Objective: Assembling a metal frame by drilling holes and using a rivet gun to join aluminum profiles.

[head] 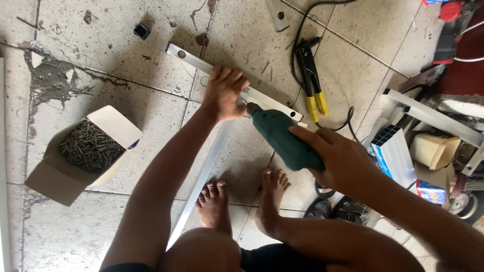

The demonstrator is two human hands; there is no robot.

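My right hand (337, 157) grips a dark green electric drill (282, 137), its bit angled down onto a flat aluminium bar (191, 58) lying on the tiled floor. My left hand (224, 93) presses down on that bar just left of the drill tip. A second long aluminium strip (201, 181) runs from under the left hand toward me, between my arm and my bare feet (214, 204).
An open cardboard box of dark screws (91, 146) lies at the left. A rivet tool with yellow handles (312, 80) and a black cable (302, 30) lie beyond the bar. Aluminium profiles, boxes and clutter (428, 146) crowd the right side. Sandals (333, 206) sit by my right foot.
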